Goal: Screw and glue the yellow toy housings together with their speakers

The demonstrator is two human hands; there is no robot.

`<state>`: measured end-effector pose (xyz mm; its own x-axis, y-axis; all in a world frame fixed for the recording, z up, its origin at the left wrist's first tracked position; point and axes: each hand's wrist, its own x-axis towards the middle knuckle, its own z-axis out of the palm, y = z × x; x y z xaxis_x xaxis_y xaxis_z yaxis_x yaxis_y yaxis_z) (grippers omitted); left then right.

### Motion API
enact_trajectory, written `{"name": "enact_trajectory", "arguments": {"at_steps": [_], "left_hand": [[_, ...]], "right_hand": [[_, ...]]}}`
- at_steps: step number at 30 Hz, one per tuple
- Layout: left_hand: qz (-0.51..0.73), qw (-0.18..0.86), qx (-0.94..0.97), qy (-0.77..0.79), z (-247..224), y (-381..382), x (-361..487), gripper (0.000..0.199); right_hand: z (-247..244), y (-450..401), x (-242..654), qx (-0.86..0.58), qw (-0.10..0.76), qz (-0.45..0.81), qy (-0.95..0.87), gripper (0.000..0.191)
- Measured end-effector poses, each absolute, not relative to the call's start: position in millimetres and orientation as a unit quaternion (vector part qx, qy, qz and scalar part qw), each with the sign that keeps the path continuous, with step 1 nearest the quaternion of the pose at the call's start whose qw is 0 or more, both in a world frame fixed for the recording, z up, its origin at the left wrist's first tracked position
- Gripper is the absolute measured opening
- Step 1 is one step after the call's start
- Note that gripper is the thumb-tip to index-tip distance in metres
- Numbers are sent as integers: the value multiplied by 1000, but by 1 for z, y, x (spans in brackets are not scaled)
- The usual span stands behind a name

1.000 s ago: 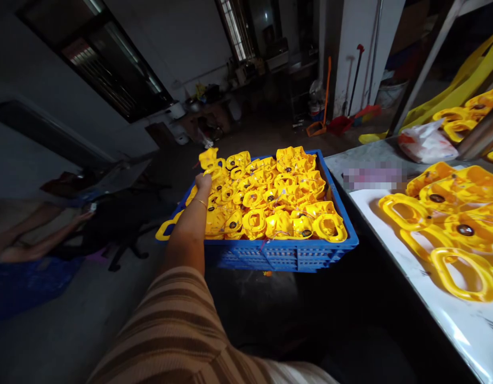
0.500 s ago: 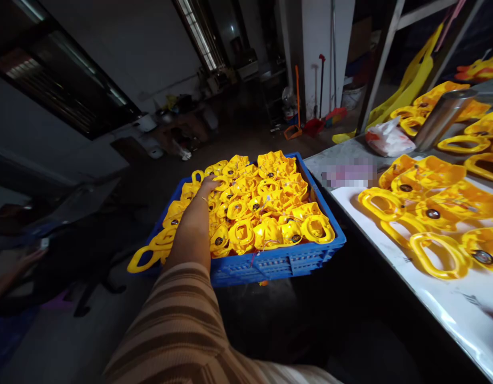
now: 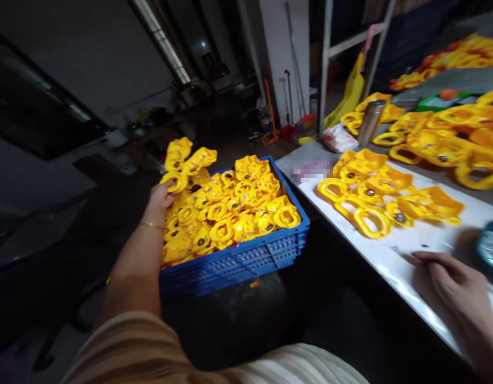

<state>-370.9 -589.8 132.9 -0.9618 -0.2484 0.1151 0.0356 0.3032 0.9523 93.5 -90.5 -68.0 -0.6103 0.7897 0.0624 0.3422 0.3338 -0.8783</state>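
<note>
My left hand (image 3: 162, 196) grips a yellow plastic part (image 3: 185, 162) by its ring-shaped end, raised over the left rear of a blue crate (image 3: 246, 258). The crate is filled with similar yellow parts (image 3: 222, 233), some showing dark round pieces and thin wires. On the white table sheet at the right rests my right hand (image 3: 450, 277), fingers loosely bent and thumb side blurred; whether it holds anything is unclear. Beyond it lie several yellow parts (image 3: 372, 221) with oval rings.
A metal flask (image 3: 371, 122) and a white plastic bag (image 3: 339, 138) stand at the table's far end. More yellow parts (image 3: 442, 144) are heaped at the right, beside a green tray (image 3: 430, 102). A teal round container (image 3: 492, 248) sits at the right edge.
My left hand has lifted a yellow part up from the crate and moved left. The view has turned right, and my right hand now shows over the table.
</note>
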Motion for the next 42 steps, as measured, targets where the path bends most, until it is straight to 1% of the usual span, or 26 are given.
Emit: {"name": "enact_trajectory", "arguments": {"at_steps": [1, 2, 3, 5, 6, 8, 9, 10, 11, 13, 16, 19, 23, 27, 31, 34, 37, 40, 42], "left_hand": [[-612, 113, 68, -779, 136, -580, -363, 27], [-639, 101, 66, -760, 138, -567, -354, 19], [-663, 82, 59, -741, 137, -552, -344, 14], [-705, 33, 29, -708, 129, -511, -318, 22], [-720, 3, 11, -694, 121, -485, -301, 20], [-739, -62, -39, -670, 97, -425, -252, 6], [-745, -106, -66, -655, 83, -393, -221, 10], [-755, -166, -79, -630, 69, -360, -186, 18], [-747, -217, -94, -622, 54, -329, -149, 21], [-721, -304, -132, -609, 29, -278, -73, 19], [-688, -433, -191, -550, 6, -232, 22, 17], [-653, -500, -229, -521, -10, -217, 72, 25], [-586, -504, -319, -548, -30, -217, 87, 36], [-519, -497, -393, -573, -39, -220, 91, 35], [-525, -543, -348, -555, -38, -218, 94, 41], [-514, -570, -318, -556, -38, -211, 88, 38], [-464, -556, -353, -592, -41, -204, 80, 31], [-406, -520, -402, -635, -41, -198, 73, 31], [-403, -463, -441, -655, -38, -194, 68, 34]], "right_hand": [[-64, -93, 91, -362, 239, 473, -767, 20], [-59, -96, 87, -355, 250, 487, -758, 19], [-54, -98, 85, -345, 283, 499, -743, 20], [-45, -106, 84, -345, 311, 494, -735, 25], [-41, -112, 86, -337, 312, 498, -736, 26], [-32, -131, 96, -324, 309, 512, -733, 30], [-26, -144, 103, -318, 304, 529, -726, 32], [-21, -157, 111, -299, 291, 582, -698, 34], [-16, -170, 120, -279, 277, 632, -668, 38], [-7, -194, 138, -256, 281, 688, -619, 47], [-2, -213, 167, -303, 353, 671, -577, 48], [-8, -215, 200, -393, 417, 599, -560, 45], [-22, -210, 240, -451, 398, 592, -537, 52], [-32, -210, 274, -509, 371, 566, -532, 57], [-32, -214, 306, -570, 337, 535, -524, 57], [-33, -216, 332, -603, 302, 459, -579, 48], [-33, -219, 352, -601, 267, 368, -657, 39], [-27, -222, 361, -627, 231, 323, -670, 37], [-21, -223, 358, -668, 245, 280, -644, 37]]}}
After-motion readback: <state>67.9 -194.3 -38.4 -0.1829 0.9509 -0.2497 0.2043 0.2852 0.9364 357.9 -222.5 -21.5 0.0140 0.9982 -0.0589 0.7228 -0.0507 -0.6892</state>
